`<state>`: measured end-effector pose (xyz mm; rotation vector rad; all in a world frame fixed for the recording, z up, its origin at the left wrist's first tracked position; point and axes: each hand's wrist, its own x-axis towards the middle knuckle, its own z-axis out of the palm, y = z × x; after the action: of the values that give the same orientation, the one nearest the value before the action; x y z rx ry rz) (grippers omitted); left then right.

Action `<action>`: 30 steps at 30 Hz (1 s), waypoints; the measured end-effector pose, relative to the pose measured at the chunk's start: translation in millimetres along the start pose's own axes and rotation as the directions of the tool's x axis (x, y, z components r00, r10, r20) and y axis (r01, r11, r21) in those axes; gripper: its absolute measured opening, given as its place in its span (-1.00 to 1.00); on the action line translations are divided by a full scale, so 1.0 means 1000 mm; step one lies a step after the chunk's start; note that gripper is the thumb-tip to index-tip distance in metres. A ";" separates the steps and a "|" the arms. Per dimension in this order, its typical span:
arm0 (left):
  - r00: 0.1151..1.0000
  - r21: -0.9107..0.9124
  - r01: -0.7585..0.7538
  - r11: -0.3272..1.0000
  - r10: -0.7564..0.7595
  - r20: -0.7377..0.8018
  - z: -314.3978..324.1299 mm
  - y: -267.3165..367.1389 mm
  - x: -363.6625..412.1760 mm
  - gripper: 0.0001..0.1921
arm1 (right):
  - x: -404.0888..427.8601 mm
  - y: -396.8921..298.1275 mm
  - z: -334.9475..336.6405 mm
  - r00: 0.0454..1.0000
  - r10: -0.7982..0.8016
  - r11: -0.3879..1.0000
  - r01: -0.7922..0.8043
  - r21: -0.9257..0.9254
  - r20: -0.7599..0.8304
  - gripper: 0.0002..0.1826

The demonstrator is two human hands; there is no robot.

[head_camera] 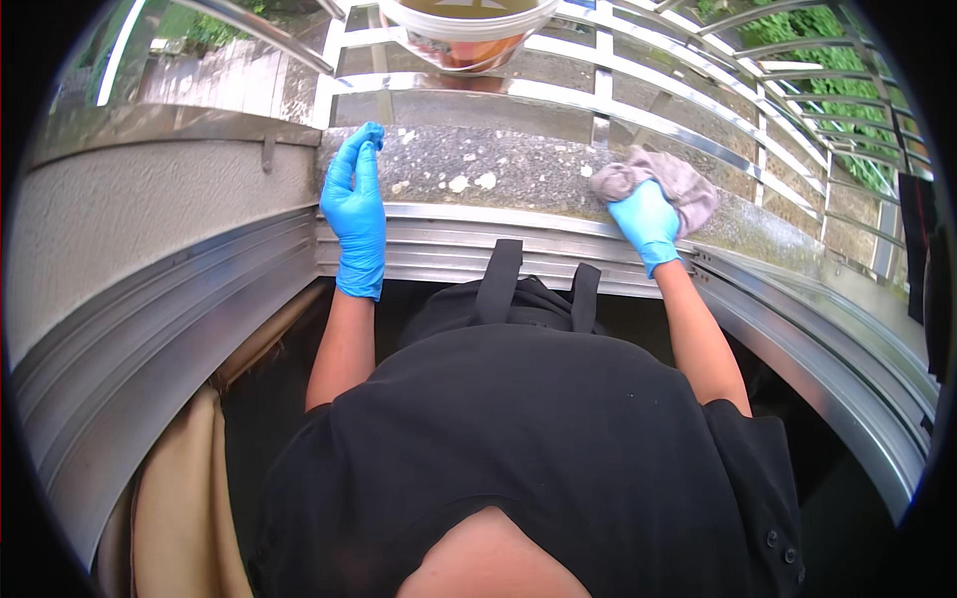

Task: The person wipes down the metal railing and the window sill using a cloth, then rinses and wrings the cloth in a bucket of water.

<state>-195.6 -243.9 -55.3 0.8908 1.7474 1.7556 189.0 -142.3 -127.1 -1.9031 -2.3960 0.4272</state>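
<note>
My right hand [647,218], in a blue disposable glove, presses a damp-looking greyish-pink cloth [684,187] against the right part of the stone window ledge [426,161]. The ledge is grey and speckled, with pale patches. At its left end my left hand [354,202], also gloved in blue, rests with the fingers close together and no object visible in it; the fingertips reach the ledge's outer edge. Between me and the ledge runs the ribbed metal window track [456,217].
Beyond the ledge, a metal bar grille [561,90] surrounds the opening. A white-rimmed bucket [467,30] with murky liquid stands on its bars. Metal window frames flank me, with a beige curtain [179,493] at lower left and dark fabric [914,247] at far right.
</note>
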 end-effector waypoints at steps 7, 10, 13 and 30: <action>0.999 0.018 -0.012 1.000 0.013 -0.036 -0.009 0.024 -0.017 -0.75 | 0.010 -0.185 0.014 0.953 -0.293 0.923 0.262 0.282 0.073 -0.51; 1.000 0.076 -0.007 0.997 0.009 -0.021 -0.008 0.028 -0.023 -0.74 | 0.019 -0.259 0.023 0.923 -0.361 0.895 0.302 0.327 0.136 -0.55; 1.000 0.111 -0.012 0.994 0.013 -0.012 -0.008 0.034 -0.029 -0.74 | 0.020 -0.287 0.036 0.921 -0.387 0.835 0.330 0.440 0.043 -0.55; 0.986 -0.075 0.037 0.996 -0.024 0.166 0.070 0.025 -0.034 -0.76 | -0.013 0.031 -0.049 0.998 -0.029 0.992 0.022 0.126 0.055 -0.44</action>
<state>-118.8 -224.4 -36.3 0.9426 1.5680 1.6677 231.7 -139.7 -86.4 -1.8297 -2.3625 0.6223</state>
